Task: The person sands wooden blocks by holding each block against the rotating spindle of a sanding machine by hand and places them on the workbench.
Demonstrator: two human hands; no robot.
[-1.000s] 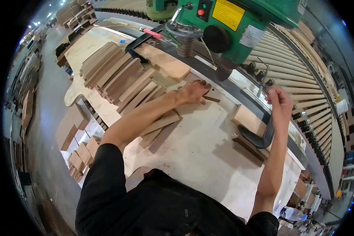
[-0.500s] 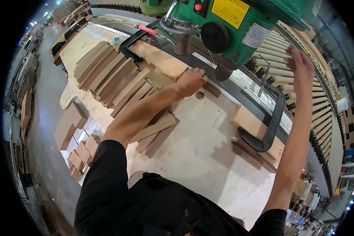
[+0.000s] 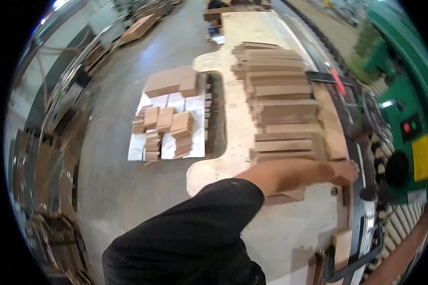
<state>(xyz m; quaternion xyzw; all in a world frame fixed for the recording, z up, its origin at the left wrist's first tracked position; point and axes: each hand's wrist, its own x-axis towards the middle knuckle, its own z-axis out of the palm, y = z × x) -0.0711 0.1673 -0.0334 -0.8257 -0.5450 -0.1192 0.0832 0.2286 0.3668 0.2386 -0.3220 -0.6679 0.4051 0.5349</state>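
**At wood strip (image 3: 345, 197) with left hand (image 3: 345, 172)**

Placed over strip's far end, near right side of pale bench (image 3: 290, 228). Cannot tell left grip, clasped or loose: too blurred. Cannot see right hand, so cannot tell grip. Note stacked wood pieces (image 3: 280, 80) beyond forearm (image 3: 290, 174).

The brown wood strip (image 3: 345, 195), narrow and straight-sided, lies lengthwise along the edge of the tabletop (image 3: 309, 223). The left hand (image 3: 345, 173) covers its far end; its near end is exposed, with a dark round spot (image 3: 334, 191) just beside it.
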